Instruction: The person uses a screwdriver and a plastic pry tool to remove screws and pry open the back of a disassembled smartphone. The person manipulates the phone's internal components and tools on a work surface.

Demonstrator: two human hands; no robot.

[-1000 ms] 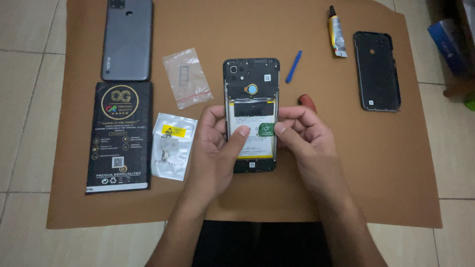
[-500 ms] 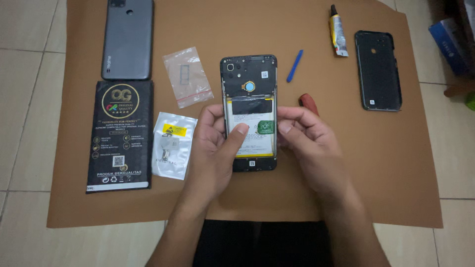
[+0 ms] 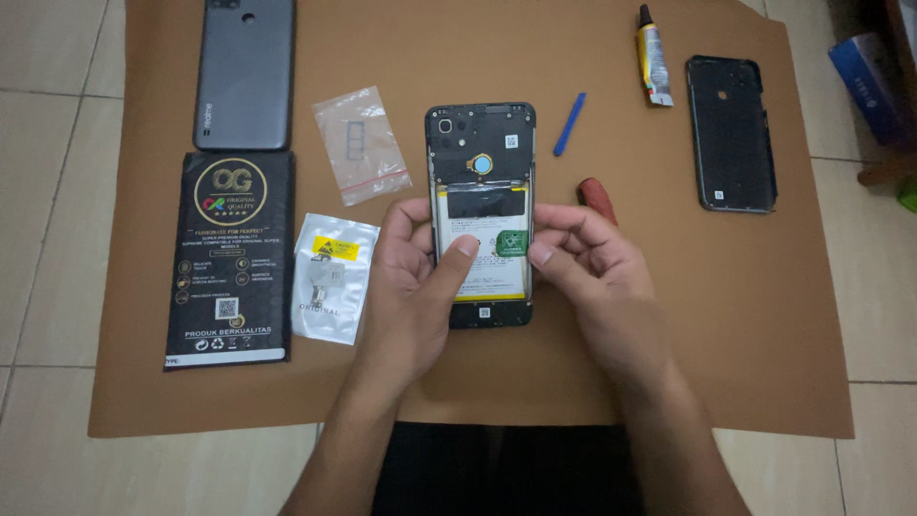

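An opened phone (image 3: 480, 215) with its back off lies face down at the centre of the frame on a brown cardboard sheet (image 3: 478, 382), and both hands are on it. The left hand (image 3: 415, 277) curls around the phone's left edge, fingers partly closed, with the thumb laid flat on the battery (image 3: 485, 250); the right hand (image 3: 592, 268) grips the right edge the same way, its thumb tip resting by the green sticker on the battery. To press the battery well, it seems best to keep both thumbs flat and spread the pressure evenly, staying clear of the exposed board and round camera part in the phone's upper half, and to hold the frame steady by its sides without bending it. Open room is tight to the left of centre, where a small silver pouch (image 3: 331, 277) lies just beside the left hand, with a black box (image 3: 229, 258) further left and a clear bag (image 3: 363, 143) above it. To the right, a red tool handle (image 3: 597, 196) sits just behind the right fingers and a blue pry stick (image 3: 570, 124) lies near the phone's upper right corner. A grey back cover (image 3: 244, 72), a glue tube (image 3: 652, 57) and a black frame (image 3: 731, 134) lie well apart along the top. The bare cardboard below the hands gives the freest space.
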